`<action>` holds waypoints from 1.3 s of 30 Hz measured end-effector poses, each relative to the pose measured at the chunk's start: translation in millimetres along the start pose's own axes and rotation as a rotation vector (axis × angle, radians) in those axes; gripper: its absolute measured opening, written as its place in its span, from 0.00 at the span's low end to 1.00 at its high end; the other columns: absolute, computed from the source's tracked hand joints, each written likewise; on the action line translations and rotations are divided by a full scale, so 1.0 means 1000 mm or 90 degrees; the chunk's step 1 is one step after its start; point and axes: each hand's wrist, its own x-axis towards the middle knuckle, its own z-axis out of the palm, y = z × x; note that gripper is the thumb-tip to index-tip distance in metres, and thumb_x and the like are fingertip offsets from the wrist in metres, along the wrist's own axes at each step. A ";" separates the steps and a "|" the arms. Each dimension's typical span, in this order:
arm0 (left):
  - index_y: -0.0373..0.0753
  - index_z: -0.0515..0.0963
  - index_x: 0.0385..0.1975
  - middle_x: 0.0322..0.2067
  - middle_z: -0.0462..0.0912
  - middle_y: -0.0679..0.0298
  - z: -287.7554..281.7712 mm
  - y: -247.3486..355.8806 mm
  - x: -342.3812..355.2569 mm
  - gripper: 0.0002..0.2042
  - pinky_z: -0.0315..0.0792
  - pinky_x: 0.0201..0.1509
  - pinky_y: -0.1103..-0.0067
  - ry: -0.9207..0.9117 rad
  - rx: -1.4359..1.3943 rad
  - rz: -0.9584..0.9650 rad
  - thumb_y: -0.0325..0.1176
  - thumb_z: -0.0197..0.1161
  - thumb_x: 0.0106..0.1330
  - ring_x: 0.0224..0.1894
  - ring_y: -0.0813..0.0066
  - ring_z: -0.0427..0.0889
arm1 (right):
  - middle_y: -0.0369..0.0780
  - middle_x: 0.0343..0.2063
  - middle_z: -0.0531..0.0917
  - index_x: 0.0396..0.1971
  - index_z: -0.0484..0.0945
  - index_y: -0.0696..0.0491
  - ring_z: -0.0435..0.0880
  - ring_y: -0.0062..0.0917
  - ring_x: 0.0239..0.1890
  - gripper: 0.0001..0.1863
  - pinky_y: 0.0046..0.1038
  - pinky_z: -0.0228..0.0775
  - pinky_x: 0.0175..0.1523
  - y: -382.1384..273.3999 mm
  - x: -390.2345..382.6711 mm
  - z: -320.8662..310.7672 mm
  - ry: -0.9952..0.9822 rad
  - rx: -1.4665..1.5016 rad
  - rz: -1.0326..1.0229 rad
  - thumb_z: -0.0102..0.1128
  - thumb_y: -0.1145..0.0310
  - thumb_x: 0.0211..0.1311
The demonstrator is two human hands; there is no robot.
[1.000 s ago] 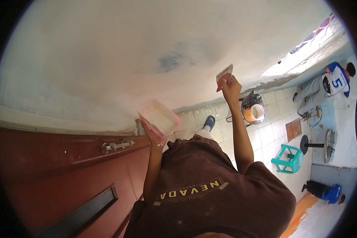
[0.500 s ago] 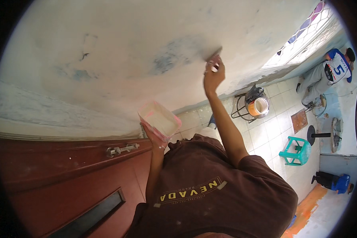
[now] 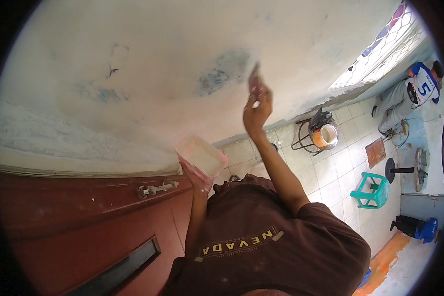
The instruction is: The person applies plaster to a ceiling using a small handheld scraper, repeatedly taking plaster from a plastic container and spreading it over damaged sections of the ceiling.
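Putty scraper point(image 3: 254, 81), reddish and flat, is clamped in the curled fingers of the right hand point(image 3: 258, 111), near the blue-patched pale wall point(image 3: 158, 64); blur obscures whether its edge makes contact. The right forearm point(image 3: 276, 165) extends forward. The left hand point(image 3: 198, 184) grips a pink-edged plastic tub point(image 3: 201, 172) containing pale paste point(image 3: 202, 154).

Scraper point(image 3: 254, 79) blurred (whether it touches the wall point(image 3: 163, 64), unclear)

The right hand point(image 3: 260, 111) and scraper point(image 3: 254, 80) have moved left, nearer the bluish patch point(image 3: 221, 74).
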 end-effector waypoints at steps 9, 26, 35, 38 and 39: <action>0.53 0.57 0.70 0.66 0.65 0.63 -0.002 -0.005 -0.001 0.40 0.68 0.66 0.48 -0.016 -0.093 -0.081 0.73 0.43 0.65 0.66 0.54 0.68 | 0.41 0.44 0.80 0.58 0.80 0.46 0.78 0.33 0.39 0.32 0.31 0.74 0.39 -0.031 -0.017 0.061 -0.074 -0.044 -0.119 0.72 0.77 0.47; 0.51 0.60 0.68 0.64 0.68 0.62 -0.037 -0.014 0.004 0.38 0.69 0.66 0.49 0.003 -0.089 -0.063 0.71 0.43 0.66 0.65 0.55 0.70 | 0.43 0.42 0.83 0.44 0.84 0.59 0.84 0.31 0.39 0.14 0.28 0.77 0.37 0.016 0.026 0.032 0.057 -0.066 -0.055 0.65 0.80 0.57; 0.51 0.59 0.69 0.65 0.67 0.62 -0.014 -0.004 -0.004 0.38 0.68 0.66 0.49 -0.002 -0.071 -0.050 0.71 0.43 0.67 0.66 0.55 0.70 | 0.40 0.46 0.84 0.38 0.86 0.50 0.86 0.28 0.39 0.16 0.25 0.80 0.38 -0.003 -0.076 0.026 -0.182 0.072 -0.033 0.70 0.80 0.47; 0.51 0.59 0.69 0.65 0.67 0.62 -0.031 -0.010 -0.001 0.37 0.68 0.66 0.48 0.004 -0.090 -0.032 0.70 0.44 0.67 0.65 0.54 0.70 | 0.48 0.46 0.84 0.44 0.82 0.60 0.86 0.36 0.44 0.14 0.30 0.78 0.48 0.010 0.006 0.001 0.033 0.022 -0.031 0.61 0.84 0.57; 0.51 0.60 0.68 0.65 0.67 0.62 -0.036 -0.012 -0.002 0.37 0.68 0.66 0.48 0.004 -0.100 -0.029 0.70 0.44 0.67 0.65 0.54 0.70 | 0.47 0.44 0.84 0.50 0.81 0.60 0.85 0.35 0.44 0.18 0.30 0.78 0.48 0.008 0.034 -0.006 0.071 -0.014 -0.011 0.59 0.84 0.59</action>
